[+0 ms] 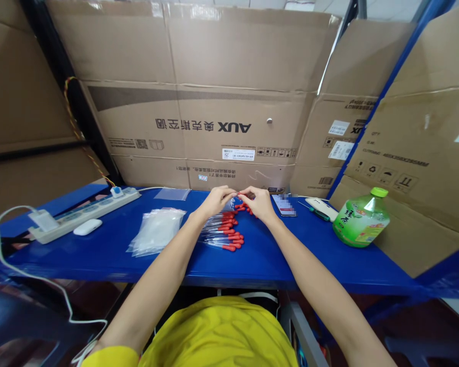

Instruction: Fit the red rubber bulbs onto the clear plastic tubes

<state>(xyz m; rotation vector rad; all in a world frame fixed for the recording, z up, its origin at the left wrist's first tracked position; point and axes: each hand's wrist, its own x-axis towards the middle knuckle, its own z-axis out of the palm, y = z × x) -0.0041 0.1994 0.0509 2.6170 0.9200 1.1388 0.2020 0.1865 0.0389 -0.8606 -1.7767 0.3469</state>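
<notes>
My left hand [216, 200] and my right hand [257, 202] meet above the blue shelf [275, 260], fingers pinched together on a small clear tube with a red cap [240, 194] held between them. Just below my hands lies a pile of clear tubes with red caps [226, 233], laid side by side. A stack of clear plastic bags [157, 230] rests to the left of the pile, and one small clear bag [172, 193] lies flat behind it.
A white power strip [84, 213] with a plugged charger and a white oval object [87, 227] sit at the left. A phone [284, 205], a white device with a green pen [321, 208] and a green bottle [361, 217] lie right. Cardboard boxes [214, 102] wall the back.
</notes>
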